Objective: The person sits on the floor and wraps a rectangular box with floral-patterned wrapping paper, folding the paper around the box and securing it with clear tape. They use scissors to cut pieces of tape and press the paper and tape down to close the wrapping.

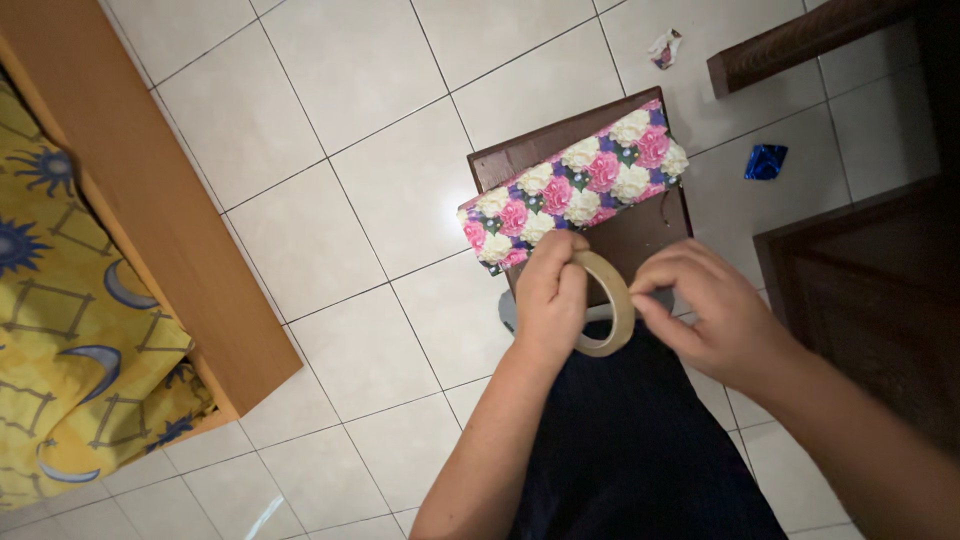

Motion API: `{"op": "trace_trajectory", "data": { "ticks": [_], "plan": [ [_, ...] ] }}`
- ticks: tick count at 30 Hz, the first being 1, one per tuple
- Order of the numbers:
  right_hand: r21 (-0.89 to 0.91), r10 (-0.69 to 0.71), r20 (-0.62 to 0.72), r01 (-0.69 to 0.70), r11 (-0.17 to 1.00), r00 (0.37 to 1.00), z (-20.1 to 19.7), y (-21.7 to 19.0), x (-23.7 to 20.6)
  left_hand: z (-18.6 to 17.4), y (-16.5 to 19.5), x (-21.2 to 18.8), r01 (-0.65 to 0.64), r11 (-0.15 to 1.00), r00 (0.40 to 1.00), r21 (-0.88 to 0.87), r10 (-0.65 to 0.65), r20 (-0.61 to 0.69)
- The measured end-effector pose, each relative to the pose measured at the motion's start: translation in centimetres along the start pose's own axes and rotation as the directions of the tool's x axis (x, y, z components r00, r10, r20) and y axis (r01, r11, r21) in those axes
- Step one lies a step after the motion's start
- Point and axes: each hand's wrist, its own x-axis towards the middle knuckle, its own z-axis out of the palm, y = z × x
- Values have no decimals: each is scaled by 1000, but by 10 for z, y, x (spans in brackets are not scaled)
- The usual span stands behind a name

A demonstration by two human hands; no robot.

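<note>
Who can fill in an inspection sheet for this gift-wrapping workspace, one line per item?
Surface: brown board on pale tiled floor.
Job's things: flower-papered box lying on the board; tape roll.
Clutter: crumpled wrapper; blue foil scrap.
Grippers: left hand grips the roll; right hand pinches at its rim.
Cables: nothing seen.
Surroundings: wooden bed frame, yellow patterned sheet, dark furniture.

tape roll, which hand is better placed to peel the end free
Right. The left hand already grips the tape roll, while the right hand's fingers pinch at its rim.
</note>
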Motion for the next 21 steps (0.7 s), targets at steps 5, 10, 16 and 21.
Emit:
{"op": "trace_trajectory", "data": {
  "ticks": [5,10,16,21],
  "plan": [
    [111,170,21,-172,979,985,0,-7,-9,-1,0,2,-17,1000,999,15,17,-29],
    [218,223,17,-221,951,975,8,-4,-10,1,3,5,-1,998,999,64,3,-39],
    [374,254,-22,-228,899,967,10,-6,-11,0,0,7,-74,995,996,63,76,-40],
    [156,154,-93,-138,978,984,8,-12,-9,3,-5,4,32,999,999,8,-32,-33]
  ]
}}
